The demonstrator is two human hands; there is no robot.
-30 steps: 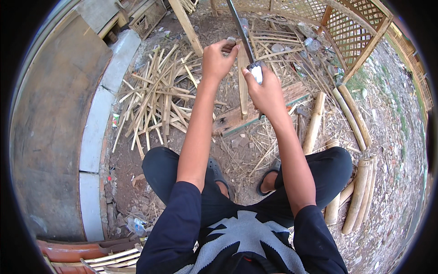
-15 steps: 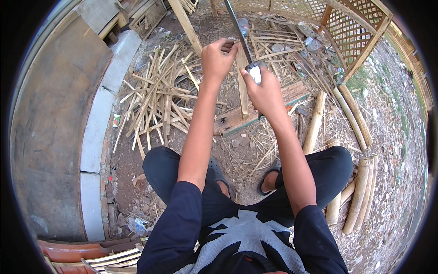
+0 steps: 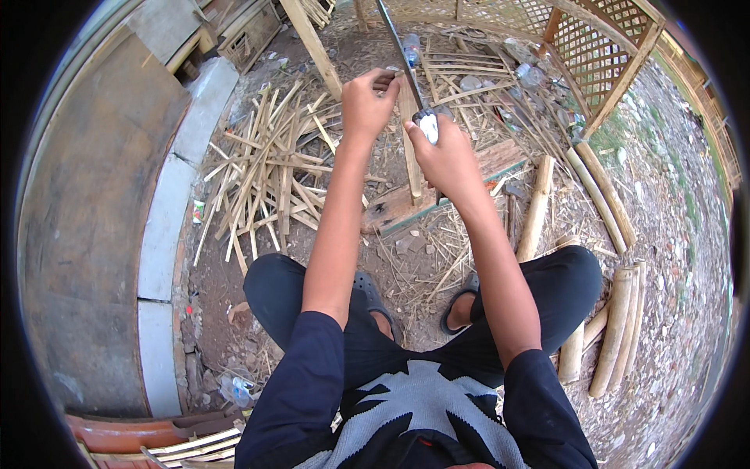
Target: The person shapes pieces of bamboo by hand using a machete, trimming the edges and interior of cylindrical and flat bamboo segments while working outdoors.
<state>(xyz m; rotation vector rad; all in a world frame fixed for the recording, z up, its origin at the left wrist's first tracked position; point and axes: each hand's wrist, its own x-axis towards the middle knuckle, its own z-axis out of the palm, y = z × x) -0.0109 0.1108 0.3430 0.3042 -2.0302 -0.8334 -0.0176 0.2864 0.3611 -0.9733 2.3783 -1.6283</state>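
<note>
Left hand (image 3: 366, 100) grips a bamboo piece (image 3: 409, 141), right hand (image 3: 444, 152) a blade (image 3: 394, 41), above scattered bamboo strips (image 3: 266, 168).

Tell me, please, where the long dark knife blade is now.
In the head view, the long dark knife blade rises at top centre from the right hand, just right of the left hand, over the upright pale bamboo strip.

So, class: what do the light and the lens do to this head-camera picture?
Head view: daylight, soft shadows; fisheye bends the concrete kerb and lattice panel; black corners; glare on the blade in the right hand; left hand sharp.
</note>
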